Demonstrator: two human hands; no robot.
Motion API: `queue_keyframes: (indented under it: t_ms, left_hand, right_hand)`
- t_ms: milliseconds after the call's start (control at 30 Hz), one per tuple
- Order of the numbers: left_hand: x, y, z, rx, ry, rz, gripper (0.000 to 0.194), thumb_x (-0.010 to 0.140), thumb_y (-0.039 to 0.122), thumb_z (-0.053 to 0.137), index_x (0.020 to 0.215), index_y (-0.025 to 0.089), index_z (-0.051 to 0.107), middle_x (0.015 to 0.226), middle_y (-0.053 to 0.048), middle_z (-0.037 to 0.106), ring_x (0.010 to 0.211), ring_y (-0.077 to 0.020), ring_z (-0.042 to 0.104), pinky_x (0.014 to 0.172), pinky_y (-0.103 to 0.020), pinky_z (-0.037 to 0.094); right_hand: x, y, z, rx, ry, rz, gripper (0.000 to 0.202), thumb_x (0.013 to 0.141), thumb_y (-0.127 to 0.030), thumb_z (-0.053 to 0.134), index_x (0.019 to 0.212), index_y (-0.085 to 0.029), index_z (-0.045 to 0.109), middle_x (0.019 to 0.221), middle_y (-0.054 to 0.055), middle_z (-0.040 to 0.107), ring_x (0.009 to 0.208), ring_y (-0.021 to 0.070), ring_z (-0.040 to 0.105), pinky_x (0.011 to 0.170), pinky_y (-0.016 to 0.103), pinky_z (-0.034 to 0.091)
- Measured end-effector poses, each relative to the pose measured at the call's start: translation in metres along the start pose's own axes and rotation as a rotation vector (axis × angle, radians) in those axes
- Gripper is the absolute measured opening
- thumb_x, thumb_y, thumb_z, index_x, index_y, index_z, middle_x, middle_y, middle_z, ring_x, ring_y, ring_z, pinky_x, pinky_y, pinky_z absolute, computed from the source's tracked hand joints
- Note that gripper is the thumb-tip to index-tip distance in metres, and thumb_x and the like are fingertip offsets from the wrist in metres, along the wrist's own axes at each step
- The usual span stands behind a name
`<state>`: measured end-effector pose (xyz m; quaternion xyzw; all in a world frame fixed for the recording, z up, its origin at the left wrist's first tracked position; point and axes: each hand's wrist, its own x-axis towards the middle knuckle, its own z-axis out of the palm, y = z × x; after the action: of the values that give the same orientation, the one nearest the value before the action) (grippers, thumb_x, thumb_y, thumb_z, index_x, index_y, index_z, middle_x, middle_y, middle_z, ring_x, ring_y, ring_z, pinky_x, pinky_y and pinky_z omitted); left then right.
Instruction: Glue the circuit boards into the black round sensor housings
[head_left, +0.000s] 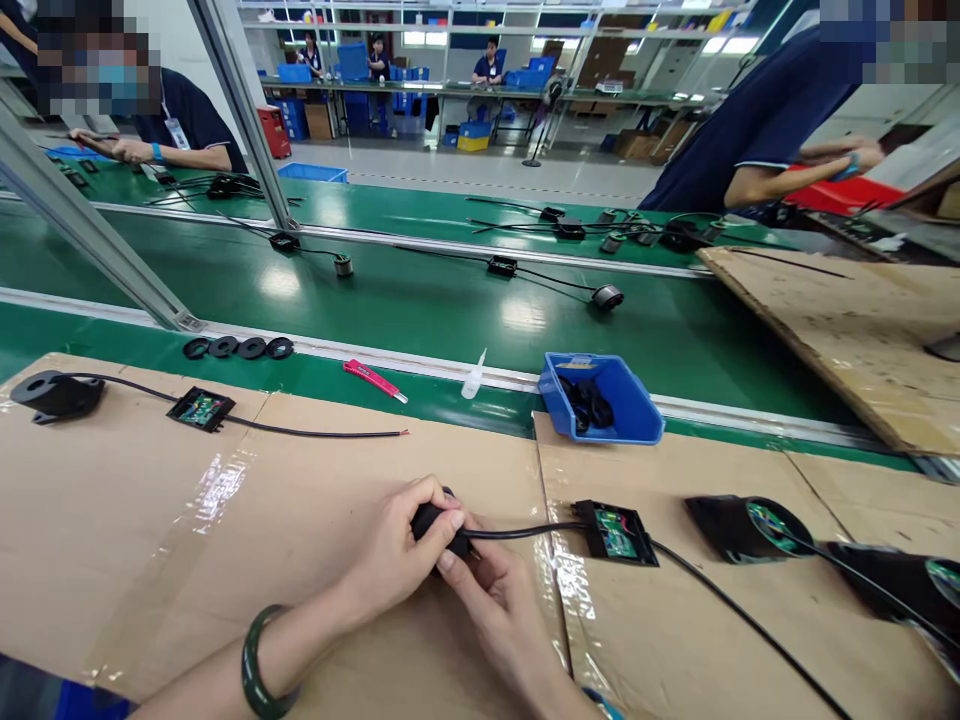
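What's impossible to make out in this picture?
In the head view:
- Black part: mostly covered by the left hand and right hand.
- Rightmost black housing: cut off by the right edge.
- Black pieces in the blue bin: overlapping, so uncountable.
- Lettering on the red cutter: too small.

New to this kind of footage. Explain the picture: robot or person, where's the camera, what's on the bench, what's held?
No robot: these are a person's bare hands. The single picture comes from a camera worn on the head, looking forward and down.

The left hand and right hand together hold a black part, mostly hidden by fingers. Its cable runs to an open box with a circuit board.

Another cabled board lies on the cardboard to the left. Beyond, on the green surface, are a red knife and a small bottle; a blue bin holds black pieces.
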<state>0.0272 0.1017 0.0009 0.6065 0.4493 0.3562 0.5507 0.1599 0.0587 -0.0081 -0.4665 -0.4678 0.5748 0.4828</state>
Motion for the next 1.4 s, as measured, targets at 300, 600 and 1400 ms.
queue_keyframes:
  t_ms: [300,600,1400]
  left_hand:
    - [0.005,-0.004,0.002,0.035,0.016,-0.013,0.027,0.092,0.038,0.057,0.074,0.019,0.047,0.074,0.001,0.060,0.070,-0.0144,0.052,0.066,-0.025,0.040]
    - [0.004,0.008,-0.021,0.093,-0.211,0.107,0.077,0.061,0.075,0.077,0.114,0.020,0.060,0.120,-0.011,0.059,0.119,-0.0301,0.052,0.103,-0.040,0.043]
    - [-0.027,0.003,-0.044,0.141,-0.088,0.245,0.043,0.057,0.013,0.072,0.097,0.019,0.060,0.102,-0.007,0.061,0.097,-0.0248,0.060,0.088,-0.036,0.047]
  right_hand:
    - [0.001,0.004,0.002,0.075,0.005,0.025,0.036,0.084,-0.049,0.069,0.107,-0.022,0.077,0.107,0.009,0.076,0.100,0.0280,0.069,0.094,0.043,0.055]
    - [0.005,0.009,-0.004,0.117,0.080,0.048,0.042,0.077,-0.055,0.074,0.101,-0.021,0.076,0.105,0.008,0.075,0.104,0.0280,0.067,0.095,0.041,0.054]
    - [-0.058,0.027,-0.177,-1.349,0.142,-0.462,0.057,0.091,-0.064,0.050,0.125,-0.021,0.061,0.109,0.013,0.071,0.094,0.0294,0.068,0.077,0.038,0.051]
